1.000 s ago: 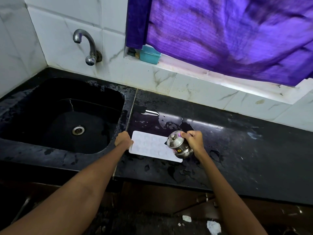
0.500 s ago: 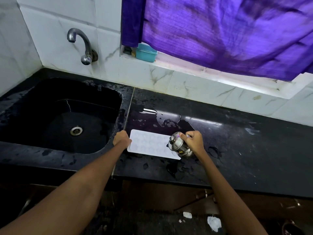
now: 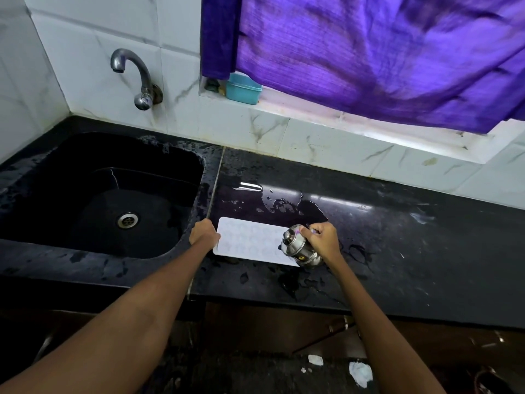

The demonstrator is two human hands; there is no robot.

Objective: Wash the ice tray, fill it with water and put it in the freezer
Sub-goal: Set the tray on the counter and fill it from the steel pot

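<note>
A white ice tray (image 3: 250, 240) lies flat on the wet black counter (image 3: 397, 237), just right of the sink. My left hand (image 3: 203, 234) grips the tray's left end. My right hand (image 3: 322, 240) holds a small shiny steel pot (image 3: 298, 245), tipped sideways with its mouth toward the tray's right end. No stream of water from the pot is plainly visible. The tray's right corner is hidden behind the pot.
A black sink (image 3: 102, 194) with a steel drain (image 3: 127, 220) sits at the left under a wall tap (image 3: 136, 78). On the window ledge stands a teal box (image 3: 243, 89) below a purple curtain (image 3: 369, 52). Puddles lie around the tray.
The pot and my right hand stay tipped over the tray's right end. My left hand keeps its hold. Only the camera has shifted slightly.
</note>
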